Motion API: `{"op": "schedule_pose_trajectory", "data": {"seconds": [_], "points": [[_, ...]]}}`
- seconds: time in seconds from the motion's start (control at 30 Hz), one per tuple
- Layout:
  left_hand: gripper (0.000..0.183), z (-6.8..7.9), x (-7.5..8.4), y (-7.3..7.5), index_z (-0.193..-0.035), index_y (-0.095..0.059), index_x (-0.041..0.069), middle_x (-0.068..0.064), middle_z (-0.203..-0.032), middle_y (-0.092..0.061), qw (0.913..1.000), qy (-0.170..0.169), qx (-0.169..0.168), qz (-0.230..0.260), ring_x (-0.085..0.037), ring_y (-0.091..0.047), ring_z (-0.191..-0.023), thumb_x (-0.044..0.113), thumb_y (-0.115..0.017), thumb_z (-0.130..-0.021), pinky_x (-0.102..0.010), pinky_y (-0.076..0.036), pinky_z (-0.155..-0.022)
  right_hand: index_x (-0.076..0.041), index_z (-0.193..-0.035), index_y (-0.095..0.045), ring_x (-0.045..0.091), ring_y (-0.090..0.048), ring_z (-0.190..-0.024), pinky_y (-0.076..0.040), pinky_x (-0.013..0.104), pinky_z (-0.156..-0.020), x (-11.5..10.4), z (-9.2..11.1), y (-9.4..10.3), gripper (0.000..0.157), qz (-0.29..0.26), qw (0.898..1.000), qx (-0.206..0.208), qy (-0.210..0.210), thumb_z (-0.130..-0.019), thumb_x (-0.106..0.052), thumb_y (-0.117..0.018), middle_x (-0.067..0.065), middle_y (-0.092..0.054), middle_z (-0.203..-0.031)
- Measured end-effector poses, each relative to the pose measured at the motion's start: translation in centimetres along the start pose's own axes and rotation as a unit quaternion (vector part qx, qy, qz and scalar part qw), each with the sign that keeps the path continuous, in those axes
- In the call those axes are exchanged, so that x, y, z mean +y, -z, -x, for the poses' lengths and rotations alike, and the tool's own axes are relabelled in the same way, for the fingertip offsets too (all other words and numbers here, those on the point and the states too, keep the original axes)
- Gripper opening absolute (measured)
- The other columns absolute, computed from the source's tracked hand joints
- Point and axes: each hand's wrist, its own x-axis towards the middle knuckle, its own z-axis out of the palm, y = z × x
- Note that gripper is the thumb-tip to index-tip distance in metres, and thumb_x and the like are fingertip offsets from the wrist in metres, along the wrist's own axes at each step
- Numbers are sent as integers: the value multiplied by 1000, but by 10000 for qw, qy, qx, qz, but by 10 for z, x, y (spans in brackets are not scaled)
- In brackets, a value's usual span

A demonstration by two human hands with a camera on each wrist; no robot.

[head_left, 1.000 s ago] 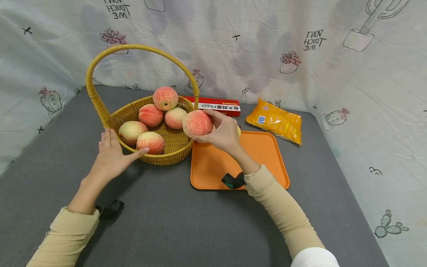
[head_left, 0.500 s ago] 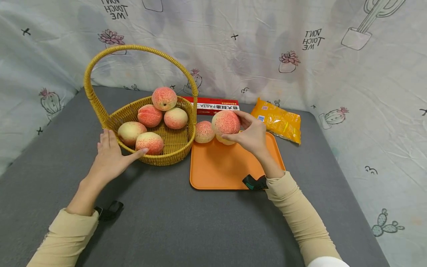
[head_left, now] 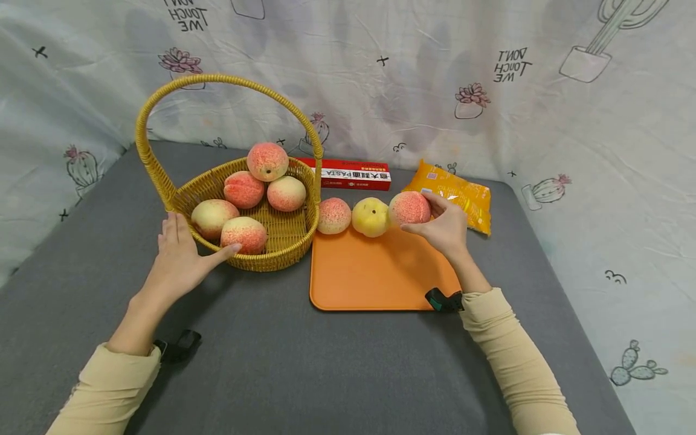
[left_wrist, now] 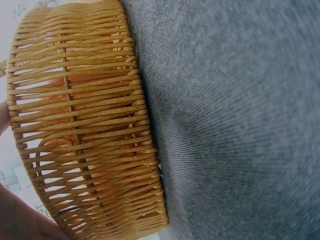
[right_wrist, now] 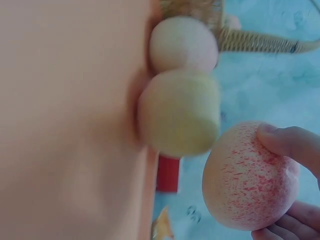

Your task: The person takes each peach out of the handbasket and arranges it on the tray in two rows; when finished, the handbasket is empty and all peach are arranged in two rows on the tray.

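My right hand (head_left: 447, 228) grips a red-and-cream peach (head_left: 409, 208) over the far right part of the orange tray (head_left: 375, 278), thumb and fingers on either side of it. In the right wrist view this peach (right_wrist: 250, 182) hangs above the tray surface. Along the tray's far edge sit another peach (head_left: 333, 215) and a yellow fruit (head_left: 370, 217), side by side. My left hand (head_left: 179, 257) rests on the near left rim of the wicker basket (head_left: 274, 261), fingers straight and thumb spread along the rim. Several peaches lie inside the basket, beneath its tall arched handle.
A red pasta box (head_left: 353, 175) lies behind the tray, partly hidden by the basket. To the right of it is a shiny orange packet (head_left: 467, 199). A patterned cloth (head_left: 348, 72) hangs behind the grey table (head_left: 304, 374).
My right hand has carried the peach from beside the basket rightward over the tray and lowered it, uncovering the two fruits on the tray. My left hand stays at the basket rim.
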Motion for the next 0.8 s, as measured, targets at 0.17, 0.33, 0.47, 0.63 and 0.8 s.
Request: {"op": "schedule_pose_trajectory", "data": {"seconds": [0.17, 0.33, 0.47, 0.63, 0.8], "points": [[122, -1, 0, 0, -143, 18, -16, -34, -150, 25, 10000, 11, -12, -10, -54, 17, -138, 67, -54, -88, -65, 1, -110, 8, -127, -60, 34, -60, -115, -48, 41, -97, 16, -2, 4, 71, 279, 9994, 104, -156, -64, -5, -91, 24, -62, -123], [123, -2, 0, -1, -143, 18, -16, -35, -150, 25, 10000, 22, -6, -40, -54, 17, -137, 68, -54, -88, -65, 0, -110, 8, -123, -62, 34, -62, -110, -50, 44, -93, 26, -5, 4, 68, 779, 9966, 129, -226, -63, -8, -91, 23, -65, -119], [123, -2, 0, -1, -143, 18, -16, -34, -150, 25, 10000, 39, -3, -50, -54, 17, -137, 68, -54, -87, -65, 0, -110, 6, -124, -63, 35, -61, -108, -50, 45, -91, 31, -6, 2, 68, 1123, 9930, 47, -351, -63, -11, -91, 22, -66, -118], [123, -1, 0, -1, -143, 18, -16, -35, -150, 25, 10000, 85, -2, -37, -54, 17, -138, 67, -54, -87, -65, 0, -110, 4, -125, -63, 36, -59, -109, -49, 47, -92, 34, -8, -4, 71, 1380, 9897, -94, -356, -63, -14, -91, 21, -65, -119], [123, -1, 0, -1, -143, 19, -16, -35, -149, 27, 9999, 93, -47, -45, -55, 18, -136, 68, -53, -88, -67, -1, -109, 5, -125, -63, 38, -57, -111, -47, 48, -94, 35, -10, -11, 71, 1481, 9880, -254, -345, -63, -14, -91, 22, -65, -120]]}}
